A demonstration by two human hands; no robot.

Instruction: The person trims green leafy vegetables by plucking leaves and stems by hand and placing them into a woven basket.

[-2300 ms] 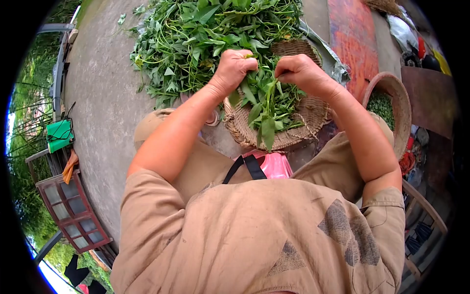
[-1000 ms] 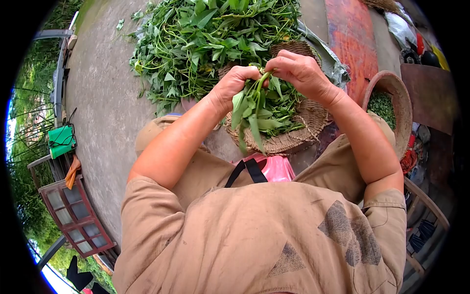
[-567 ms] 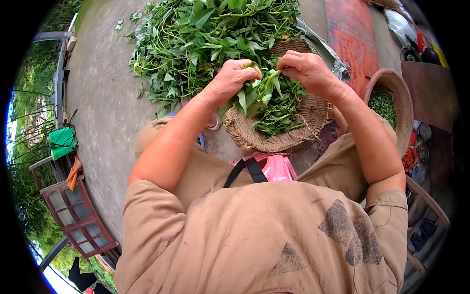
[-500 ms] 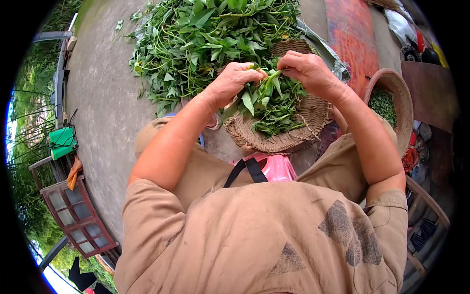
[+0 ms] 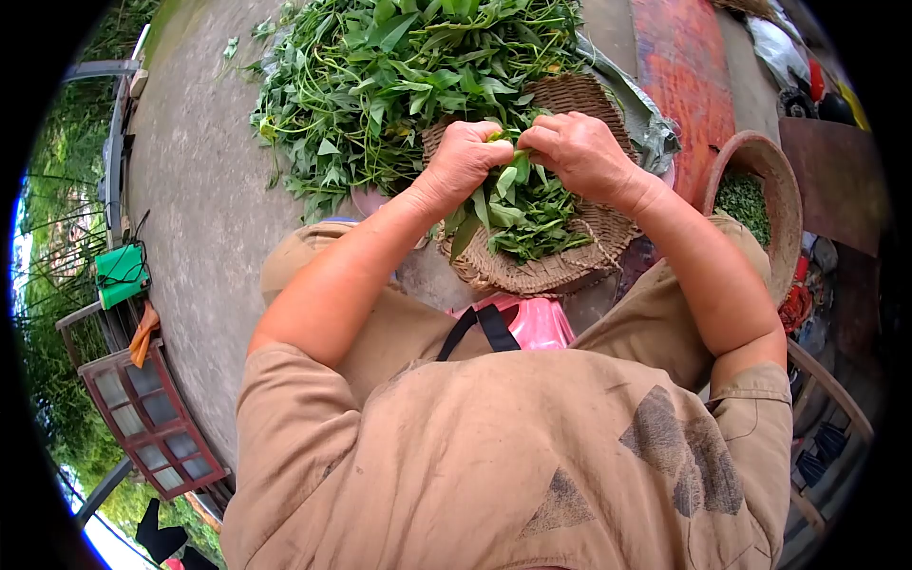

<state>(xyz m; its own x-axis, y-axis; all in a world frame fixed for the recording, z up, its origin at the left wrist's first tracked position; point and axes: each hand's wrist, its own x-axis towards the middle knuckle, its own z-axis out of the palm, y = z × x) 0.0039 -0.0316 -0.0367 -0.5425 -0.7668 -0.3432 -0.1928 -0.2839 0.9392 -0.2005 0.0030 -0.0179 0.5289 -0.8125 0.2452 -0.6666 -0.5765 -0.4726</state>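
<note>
Presently, I note my left hand [image 5: 464, 161] and right hand [image 5: 581, 157] both pinching leafy stems [image 5: 503, 182] between fingertips, above the woven basket [image 5: 606, 220]; loose leaves [image 5: 540, 234] lie in it, a larger heap [image 5: 380, 85] just beyond.

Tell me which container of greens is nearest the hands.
The woven basket, with the left hand and right hand over it; the brown tub stands apart, beside the right knee.

Leafy stems [image 5: 506, 180] bright green, leaves drooping over woven basket [image 5: 538, 277]; loose greens [image 5: 543, 235] heaped inside.
</note>
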